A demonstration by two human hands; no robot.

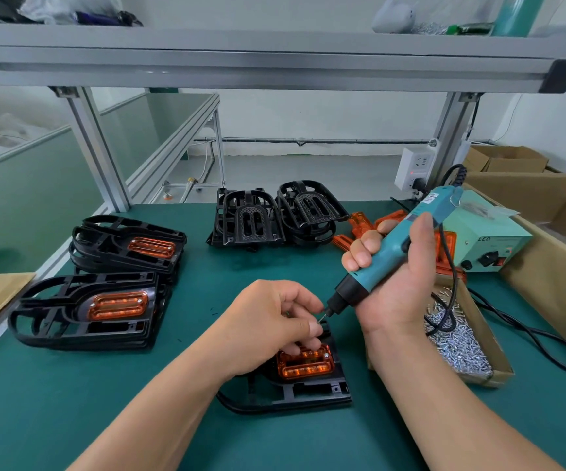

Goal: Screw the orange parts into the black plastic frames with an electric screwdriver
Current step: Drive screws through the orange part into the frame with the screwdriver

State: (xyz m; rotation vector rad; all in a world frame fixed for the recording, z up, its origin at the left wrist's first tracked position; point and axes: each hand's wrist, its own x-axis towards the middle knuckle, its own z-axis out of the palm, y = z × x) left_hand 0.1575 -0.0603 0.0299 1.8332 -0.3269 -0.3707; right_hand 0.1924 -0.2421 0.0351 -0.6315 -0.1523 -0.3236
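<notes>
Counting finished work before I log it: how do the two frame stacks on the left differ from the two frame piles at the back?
The left stacks each show an orange part fitted on top; the back piles show only black. The left stacks sit near the mat's left edge; the back piles sit beside loose orange parts. Both are black plastic frames on the green mat.

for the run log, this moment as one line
right hand grips teal electric screwdriver | left hand pinches small silver screw at bit | orange part in black plastic frame
</notes>
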